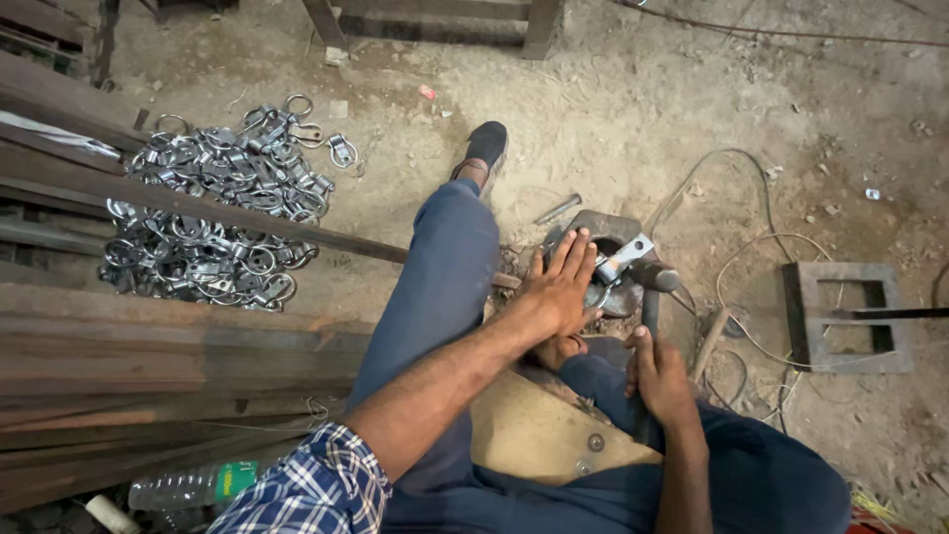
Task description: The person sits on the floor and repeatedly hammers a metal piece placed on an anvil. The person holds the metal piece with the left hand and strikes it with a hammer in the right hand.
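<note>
Steel clamp piece (623,259) just right of left hand (556,292) fingertips, splayed flat | right hand (660,381) clenched on hammer handle (648,326), nearer

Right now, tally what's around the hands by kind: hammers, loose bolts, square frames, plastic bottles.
Hammers: 1, handle in the right hand
Loose bolts: 1
Square metal frames: 1
Plastic bottles: 1
Total: 4
The left hand steadies a metal piece.

left hand (556,292) spread flat, right hand (660,381) fingers curled gripping
</note>
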